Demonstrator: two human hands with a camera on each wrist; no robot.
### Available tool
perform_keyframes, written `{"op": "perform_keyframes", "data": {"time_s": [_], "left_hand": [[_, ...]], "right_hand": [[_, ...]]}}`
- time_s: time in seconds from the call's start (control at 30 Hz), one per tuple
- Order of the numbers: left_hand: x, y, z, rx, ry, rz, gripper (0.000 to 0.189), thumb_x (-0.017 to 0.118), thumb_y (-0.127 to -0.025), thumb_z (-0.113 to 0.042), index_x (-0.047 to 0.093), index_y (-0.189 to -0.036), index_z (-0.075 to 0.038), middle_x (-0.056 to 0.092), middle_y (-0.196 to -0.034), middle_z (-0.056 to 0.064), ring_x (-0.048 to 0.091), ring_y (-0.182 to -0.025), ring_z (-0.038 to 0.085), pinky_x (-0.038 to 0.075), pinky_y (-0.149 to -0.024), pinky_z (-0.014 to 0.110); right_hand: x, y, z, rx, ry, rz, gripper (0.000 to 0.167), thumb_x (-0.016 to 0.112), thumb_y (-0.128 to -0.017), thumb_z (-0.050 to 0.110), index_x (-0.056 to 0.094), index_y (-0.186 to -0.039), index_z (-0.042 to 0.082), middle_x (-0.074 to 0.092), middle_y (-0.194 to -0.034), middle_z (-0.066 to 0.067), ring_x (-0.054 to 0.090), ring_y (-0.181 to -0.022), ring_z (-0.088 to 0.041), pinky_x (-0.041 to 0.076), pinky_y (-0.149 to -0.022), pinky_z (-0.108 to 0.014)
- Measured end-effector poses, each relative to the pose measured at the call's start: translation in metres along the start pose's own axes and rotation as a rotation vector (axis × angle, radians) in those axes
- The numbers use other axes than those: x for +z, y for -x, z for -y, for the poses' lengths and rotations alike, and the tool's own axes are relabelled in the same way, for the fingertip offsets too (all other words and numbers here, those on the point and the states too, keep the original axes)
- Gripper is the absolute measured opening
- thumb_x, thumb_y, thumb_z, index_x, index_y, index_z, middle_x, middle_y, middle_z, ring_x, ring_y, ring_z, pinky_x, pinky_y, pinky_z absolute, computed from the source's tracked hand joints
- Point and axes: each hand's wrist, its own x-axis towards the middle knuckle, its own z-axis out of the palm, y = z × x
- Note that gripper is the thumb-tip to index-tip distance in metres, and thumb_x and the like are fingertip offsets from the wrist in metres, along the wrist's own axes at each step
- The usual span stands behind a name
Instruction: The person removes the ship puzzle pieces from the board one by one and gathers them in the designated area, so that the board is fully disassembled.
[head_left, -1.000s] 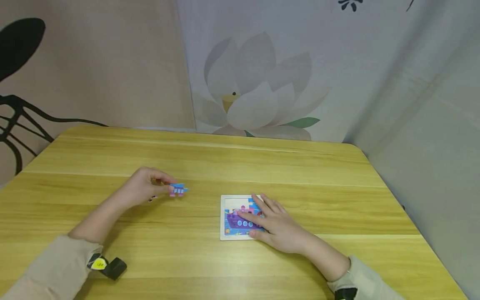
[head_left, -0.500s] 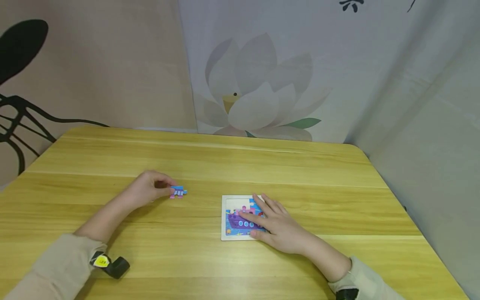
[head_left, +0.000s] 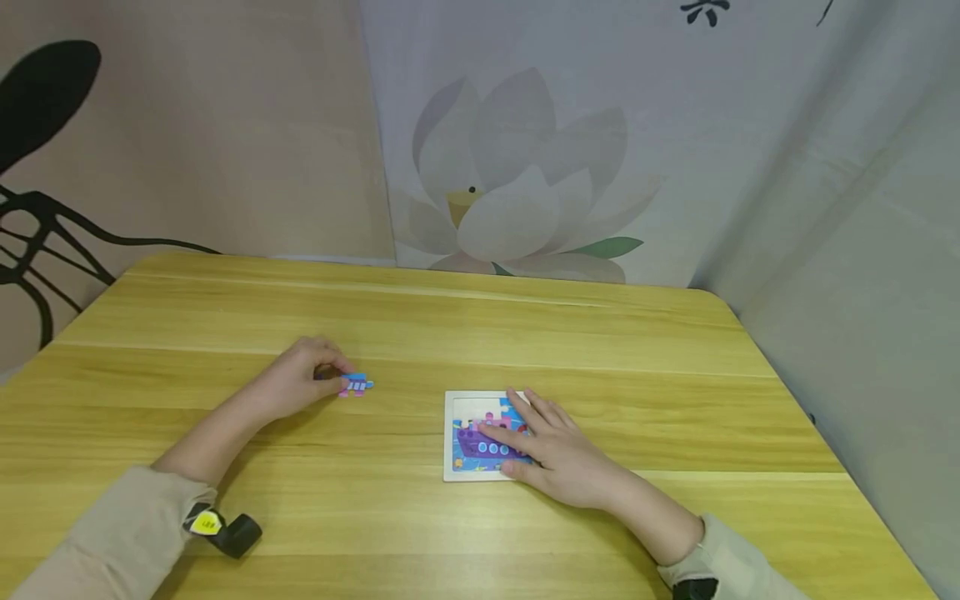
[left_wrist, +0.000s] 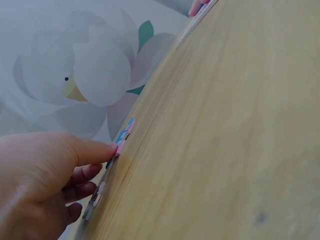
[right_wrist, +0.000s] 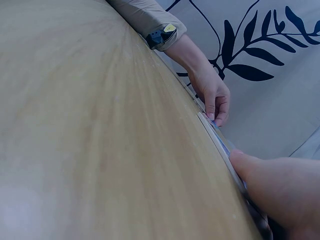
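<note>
My left hand [head_left: 300, 379] pinches a blue, purple and pink jigsaw piece [head_left: 357, 384] between thumb and fingers, close over the table at left. In the left wrist view, another jigsaw piece [left_wrist: 94, 201] lies under the curled fingers of that hand; the head view hides it. To the right lies a white-framed jigsaw puzzle [head_left: 448, 437] with a purple ship picture. Its upper left part shows pale bare backing. My right hand [head_left: 558, 458] rests on the puzzle's right side with straight, spread fingers, covering part of the picture and frame.
The wooden table [head_left: 360, 525] spreads under both hands. Behind it hangs a curtain [head_left: 247, 125] with a printed lotus. A black camera mount [head_left: 225, 533] sticks out from the left cuff, close over the table.
My left hand has shifted slightly, and the pinched piece sits a little lower and turned. A small piece seen beneath that hand earlier is now hidden in the head view. My right hand stays put.
</note>
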Motion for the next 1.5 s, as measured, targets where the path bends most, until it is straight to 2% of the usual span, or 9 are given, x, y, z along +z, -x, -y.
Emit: {"op": "perform_keyframes", "data": {"time_s": [0.37,0.77,0.97,1.27,1.5], "left_hand": [[0.002,0.003,0.002,0.013,-0.055,-0.021,0.011,0.071,-0.086,-0.009,0.070,-0.097,-0.005,0.059,-0.105,0.009,0.045,-0.102,0.033,0.039,-0.080,0.048],[0.000,0.002,0.004,0.011,-0.040,-0.031,0.012,0.072,-0.086,-0.008,0.070,-0.097,-0.005,0.060,-0.103,0.008,0.045,-0.093,0.026,0.037,-0.073,0.038],[0.000,0.002,0.004,0.008,-0.034,-0.027,0.011,0.071,-0.087,-0.009,0.070,-0.097,-0.006,0.061,-0.101,0.006,0.046,-0.094,0.027,0.037,-0.073,0.038],[0.002,0.000,0.001,-0.001,0.004,-0.063,0.015,0.070,-0.088,-0.012,0.071,-0.102,-0.006,0.061,-0.104,0.007,0.046,-0.100,0.027,0.041,-0.077,0.040],[0.011,-0.002,-0.008,0.039,0.057,-0.090,0.021,0.071,-0.088,-0.014,0.070,-0.106,-0.004,0.060,-0.106,0.006,0.045,-0.104,0.028,0.040,-0.085,0.047]], "right_hand": [[0.001,0.000,0.001,0.008,-0.018,0.007,0.051,0.041,-0.099,0.051,0.035,-0.147,0.038,0.003,-0.159,-0.010,-0.003,-0.143,-0.033,0.003,-0.109,-0.058],[0.001,0.001,0.000,0.002,-0.012,0.010,0.053,0.040,-0.099,0.051,0.030,-0.149,0.039,0.000,-0.159,-0.010,-0.006,-0.143,-0.032,0.003,-0.109,-0.058],[0.000,0.006,0.000,-0.008,-0.006,-0.008,0.054,0.041,-0.098,0.052,0.029,-0.149,0.039,0.000,-0.159,-0.009,-0.004,-0.143,-0.032,0.006,-0.109,-0.059],[0.001,0.017,0.003,-0.004,0.016,-0.020,0.054,0.041,-0.099,0.051,0.027,-0.150,0.039,0.000,-0.159,-0.011,-0.003,-0.144,-0.030,0.006,-0.110,-0.057],[0.003,0.028,0.007,0.026,0.023,-0.029,0.055,0.041,-0.099,0.052,0.027,-0.150,0.037,-0.002,-0.159,-0.010,-0.003,-0.144,-0.031,0.007,-0.110,-0.057]]}}
